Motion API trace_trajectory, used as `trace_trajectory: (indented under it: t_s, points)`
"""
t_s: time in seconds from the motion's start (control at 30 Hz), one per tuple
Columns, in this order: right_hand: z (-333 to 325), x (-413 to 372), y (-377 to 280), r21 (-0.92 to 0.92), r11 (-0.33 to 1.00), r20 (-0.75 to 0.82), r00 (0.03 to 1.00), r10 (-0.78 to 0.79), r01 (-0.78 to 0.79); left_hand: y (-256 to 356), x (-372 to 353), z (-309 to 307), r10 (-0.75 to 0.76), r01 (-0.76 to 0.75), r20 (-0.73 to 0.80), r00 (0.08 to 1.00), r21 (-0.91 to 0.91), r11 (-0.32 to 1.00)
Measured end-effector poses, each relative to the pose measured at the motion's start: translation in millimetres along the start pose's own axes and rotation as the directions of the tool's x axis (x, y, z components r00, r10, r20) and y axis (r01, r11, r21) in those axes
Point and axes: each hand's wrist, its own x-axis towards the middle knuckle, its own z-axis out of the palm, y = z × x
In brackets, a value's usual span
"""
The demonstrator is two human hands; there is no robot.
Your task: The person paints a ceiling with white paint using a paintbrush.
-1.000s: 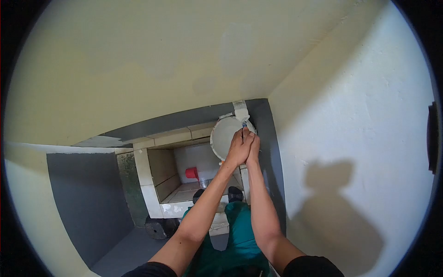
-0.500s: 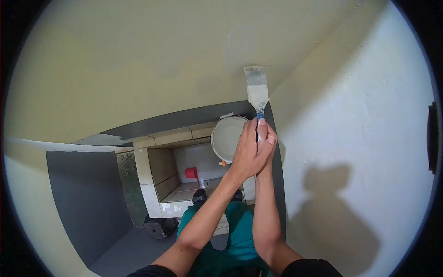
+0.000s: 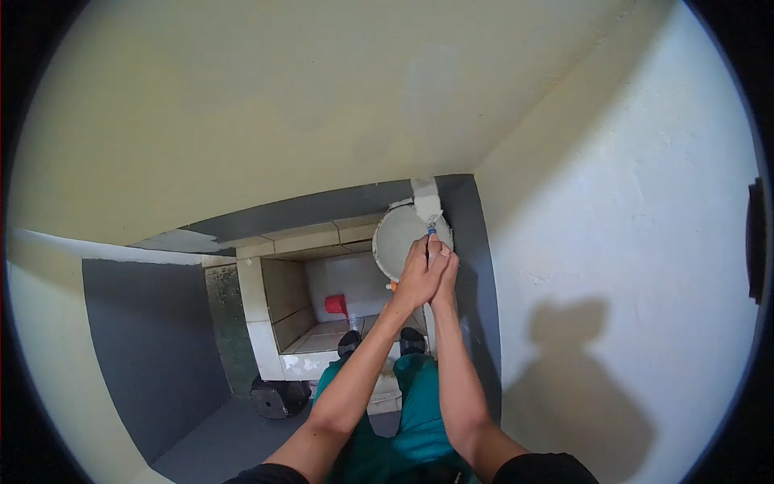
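Note:
Both my hands are closed together round the handle of a wide paintbrush point(image 3: 428, 202), in front of the round bucket. My left hand point(image 3: 417, 274) is on the left side of the grip, and my right hand point(image 3: 445, 278) wraps it from the right. The brush points away from me, its bristle end over the grey band at the foot of the yellowish wall point(image 3: 306, 105). Pale paint covers its ferrule. Below the brush, the white bucket point(image 3: 390, 244) holds light paint or liquid and is partly hidden by my hands.
A red dipper point(image 3: 335, 304) lies inside the tiled basin point(image 3: 254, 294). A white wall point(image 3: 613, 226) rises on the right, with a shadow on it. A dark object point(image 3: 279, 398) stands on the grey floor at lower left. My feet are beside the basin's near edge.
Both hands and the brush have moved down and slightly left, from the yellowish wall to the grey band and bucket. The hold on the brush remains.

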Motion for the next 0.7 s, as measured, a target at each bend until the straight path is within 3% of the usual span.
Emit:
trace_trajectory:
  t_s: [0.2, 0.33, 0.47, 0.57, 0.6, 0.7]
  points:
    - [-22, -28, -155, 0.139, 0.973, -0.051, 0.983, -0.176, 0.181, 125, -19, -32, 0.362, -0.368, -0.103, 0.926, -0.035, 0.929]
    - [-22, -25, -233, 0.206, 0.941, -0.053, 0.963, -0.265, 0.270, 184, -4, -53, 0.523, -0.530, -0.166, 0.836, 0.000, 0.848]
    - [-5, -3, -219, 0.275, 0.944, -0.008, 0.983, -0.185, 0.180, 172, 12, -56, 0.395, -0.407, -0.181, 0.901, -0.035, 0.913]
    - [1, 7, -165, 0.140, 0.957, 0.006, 0.966, -0.258, 0.254, 133, 15, -51, 0.273, -0.284, -0.157, 0.949, -0.055, 0.957]
    - [4, 8, -147, 0.114, 0.965, 0.001, 0.971, -0.238, 0.236, 110, 16, -43, 0.267, -0.280, -0.200, 0.943, -0.041, 0.959]
    - [8, -2, -101, 0.037, 0.984, -0.025, 0.984, -0.174, 0.175, 59, 6, -30, 0.118, -0.130, -0.119, 0.986, -0.094, 0.987]
